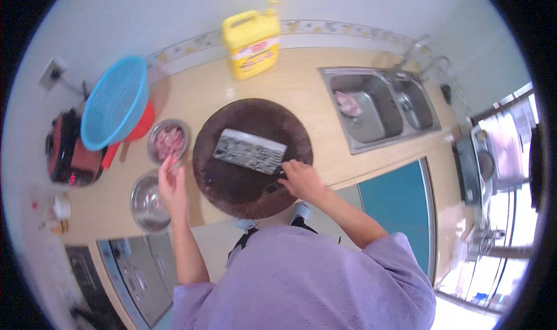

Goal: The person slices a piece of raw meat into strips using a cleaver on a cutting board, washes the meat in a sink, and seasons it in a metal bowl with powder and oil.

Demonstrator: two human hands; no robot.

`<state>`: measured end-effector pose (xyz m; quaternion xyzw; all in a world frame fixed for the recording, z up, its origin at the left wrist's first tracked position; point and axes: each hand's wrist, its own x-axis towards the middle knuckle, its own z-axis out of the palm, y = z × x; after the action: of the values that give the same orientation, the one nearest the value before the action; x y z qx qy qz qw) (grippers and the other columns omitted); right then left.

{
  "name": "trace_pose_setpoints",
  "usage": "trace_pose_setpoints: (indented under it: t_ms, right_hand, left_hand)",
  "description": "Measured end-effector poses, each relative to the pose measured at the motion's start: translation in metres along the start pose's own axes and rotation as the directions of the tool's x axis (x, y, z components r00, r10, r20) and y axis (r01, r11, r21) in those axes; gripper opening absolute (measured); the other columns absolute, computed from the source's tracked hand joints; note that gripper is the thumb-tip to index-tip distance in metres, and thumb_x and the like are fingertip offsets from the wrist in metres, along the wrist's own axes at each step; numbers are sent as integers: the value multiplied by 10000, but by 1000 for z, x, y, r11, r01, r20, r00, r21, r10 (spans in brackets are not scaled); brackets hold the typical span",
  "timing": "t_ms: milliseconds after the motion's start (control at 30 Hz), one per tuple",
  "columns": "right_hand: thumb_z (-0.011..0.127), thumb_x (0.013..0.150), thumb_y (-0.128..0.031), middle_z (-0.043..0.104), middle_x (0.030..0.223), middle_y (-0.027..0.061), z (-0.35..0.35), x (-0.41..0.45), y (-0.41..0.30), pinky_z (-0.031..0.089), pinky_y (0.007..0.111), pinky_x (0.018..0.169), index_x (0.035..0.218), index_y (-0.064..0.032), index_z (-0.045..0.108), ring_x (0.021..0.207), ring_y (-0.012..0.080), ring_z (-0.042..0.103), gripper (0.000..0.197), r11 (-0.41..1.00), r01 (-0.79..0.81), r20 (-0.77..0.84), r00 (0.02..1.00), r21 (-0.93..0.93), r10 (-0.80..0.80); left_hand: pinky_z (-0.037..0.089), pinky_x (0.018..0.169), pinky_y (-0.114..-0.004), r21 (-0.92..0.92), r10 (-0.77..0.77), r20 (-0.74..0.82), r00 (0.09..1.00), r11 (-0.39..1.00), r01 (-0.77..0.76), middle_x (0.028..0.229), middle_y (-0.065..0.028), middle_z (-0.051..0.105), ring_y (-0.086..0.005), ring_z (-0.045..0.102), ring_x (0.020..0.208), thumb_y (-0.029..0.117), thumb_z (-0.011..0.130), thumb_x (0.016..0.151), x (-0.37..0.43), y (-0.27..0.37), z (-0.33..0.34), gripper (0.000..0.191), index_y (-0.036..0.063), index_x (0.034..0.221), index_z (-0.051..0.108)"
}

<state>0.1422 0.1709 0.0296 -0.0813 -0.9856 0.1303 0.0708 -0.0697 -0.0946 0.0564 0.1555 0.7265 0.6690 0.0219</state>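
Note:
A large round dark chopping board (243, 195) lies on the counter before me. My right hand (302, 180) is closed around the handle of a cleaver (250, 151), whose broad blade is over the board. Left of the board, my left hand (172, 184) is raised with fingers partly spread at the near rim of a metal bowl (150, 145) of cut raw meat (169, 143). I see nothing held in it, though its fingertips are blurred. A second metal bowl (145, 203), with a few reddish bits, stands beside that hand.
A blue plastic basket (115, 103) rests above a red container (141, 123), near a red and black appliance (72, 149). A yellow pump jug (252, 47) stands by the wall. Raw meat (348, 104) lies in the double steel sink (354, 147) at right.

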Motion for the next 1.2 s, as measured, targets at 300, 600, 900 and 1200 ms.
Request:
trace_pose_setpoints:
  t_ms: [300, 600, 900, 1200]
  right_hand:
    - [698, 803, -336, 514, 910, 112, 12, -4, -5, 508, 356, 672, 925, -41, 535, 909, 280, 571, 358, 1000, -3, -110, 994, 13, 4]
    - [714, 780, -173, 569, 1074, 153, -85, -58, 178, 449, 456, 846, 1071, -54, 575, 1001, 362, 552, 344, 976, -186, -464, 859, 113, 217]
    - [623, 883, -265, 666, 874, 173, -161, -98, 515, 505, 462, 733, 1041, -35, 617, 807, 383, 639, 278, 767, -576, -317, 698, 283, 642]
    - [496, 931, -411, 655, 932, 244, -159, 32, 724, 475, 503, 818, 950, -8, 665, 925, 421, 622, 437, 789, -594, -305, 731, 156, 610]
  left_hand:
    - [463, 855, -271, 171, -37, 200, 979, 985, 2, 1221, -82, 583, -108, 574, 931, 37, 586, 909, 5, -1, 27, 424, 16, 1320, 484]
    - [459, 892, -292, 183, 158, 286, 945, 959, -216, 1255, -100, 572, -153, 575, 996, 7, 595, 881, 22, 50, 152, 481, 40, 1345, 473]
    - [403, 1006, -339, 45, -230, 507, 831, 969, 241, 1262, -82, 567, -176, 514, 1166, 165, 622, 916, 9, 30, 458, 417, 19, 1293, 519]
    - [298, 1089, -433, -336, -800, 336, 497, 391, 857, 1343, -155, 449, -275, 432, 1251, 354, 613, 918, -18, -43, 655, 556, 3, 1312, 436]
